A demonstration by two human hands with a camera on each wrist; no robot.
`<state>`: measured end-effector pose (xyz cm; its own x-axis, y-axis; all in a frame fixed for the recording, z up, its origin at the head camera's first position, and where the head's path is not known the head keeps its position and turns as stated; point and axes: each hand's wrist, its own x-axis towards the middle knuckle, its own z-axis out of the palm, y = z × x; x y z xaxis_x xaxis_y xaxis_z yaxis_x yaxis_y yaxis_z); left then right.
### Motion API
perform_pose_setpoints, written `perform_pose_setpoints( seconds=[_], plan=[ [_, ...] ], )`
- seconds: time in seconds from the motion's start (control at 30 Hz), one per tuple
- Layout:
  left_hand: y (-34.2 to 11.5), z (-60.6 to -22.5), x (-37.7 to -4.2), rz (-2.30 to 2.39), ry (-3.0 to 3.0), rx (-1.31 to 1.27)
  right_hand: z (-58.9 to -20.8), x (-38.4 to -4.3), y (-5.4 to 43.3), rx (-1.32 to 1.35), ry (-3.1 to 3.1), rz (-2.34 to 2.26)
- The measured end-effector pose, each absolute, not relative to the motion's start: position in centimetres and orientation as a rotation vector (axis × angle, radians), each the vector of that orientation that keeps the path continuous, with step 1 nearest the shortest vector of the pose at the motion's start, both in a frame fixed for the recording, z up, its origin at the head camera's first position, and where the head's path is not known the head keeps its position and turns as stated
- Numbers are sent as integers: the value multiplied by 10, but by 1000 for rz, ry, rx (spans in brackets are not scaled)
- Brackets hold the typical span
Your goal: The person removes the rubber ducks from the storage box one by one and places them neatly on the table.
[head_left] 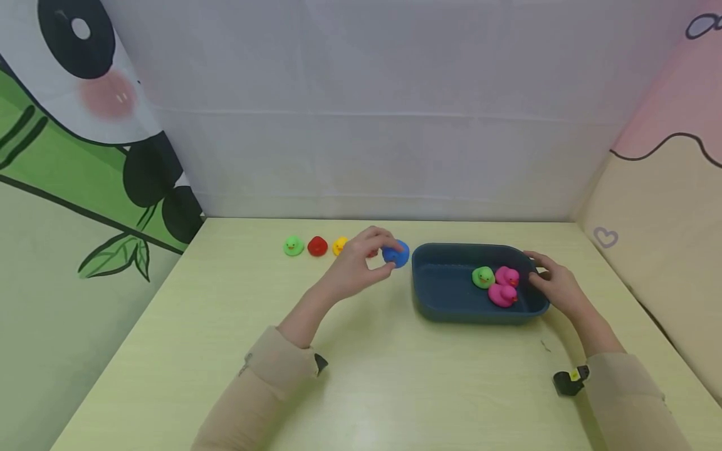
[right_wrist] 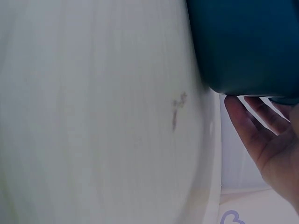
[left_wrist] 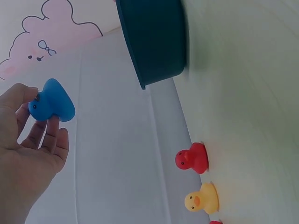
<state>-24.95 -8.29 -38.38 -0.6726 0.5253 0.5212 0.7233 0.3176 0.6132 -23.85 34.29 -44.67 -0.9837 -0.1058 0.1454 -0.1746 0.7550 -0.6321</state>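
Note:
Between thumb and fingers, my left hand [head_left: 356,266] pinches a blue rubber duck [head_left: 397,254], up off the table beside the left end of a dark blue-green plastic bin [head_left: 442,294]. The left wrist view shows the blue duck [left_wrist: 50,101] held at its head and body. My right hand [head_left: 559,288] holds the bin's right end, thumb over the rim and fingers along the outer wall. Inside the bin, toward the right, lie a green duck [head_left: 482,277] and two pink ducks [head_left: 502,295]. A red duck [left_wrist: 195,157] sits on the table, mostly hidden behind my left hand in the head view.
Left of my left hand, along the table's back, stand a green duck [head_left: 293,245], a red duck [head_left: 318,246] and a yellow duck [head_left: 340,245] in a row. A pale cloth wall [head_left: 361,163] rises behind the table, with printed panels at both sides.

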Motion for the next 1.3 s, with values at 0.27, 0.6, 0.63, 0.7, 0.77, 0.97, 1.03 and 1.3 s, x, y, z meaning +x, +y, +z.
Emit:
perform_pose_setpoints(
  seconds=[0.27,0.6,0.63,0.7,0.77,0.97,1.03,1.3],
  plan=[
    [-98,-398,-260,-1243,-2392,-1109,-447,-239,343,220,-2846,1044],
    [-107,-414,-271,-1233,-2500,-1031,-448,-241,346,237,-2841,1023],
    [-108,-416,-273,-1230,-2516,-1019,-449,-242,346,240,-2840,1024],
    [-109,-420,-276,-1220,-2549,-998,-450,-242,347,244,-2831,1023],
    [-109,-423,-278,-1221,-2574,-987,-451,-243,348,250,-2822,1029],
    [-112,-433,-287,-1209,-2651,-956,-452,-243,348,260,-2810,1044],
    [-112,-436,-290,-1184,-2685,-939,-452,-243,348,259,-2810,1043],
    [-111,-446,-302,-1102,-2815,-897,-452,-244,349,250,-2821,1015]
  ],
)
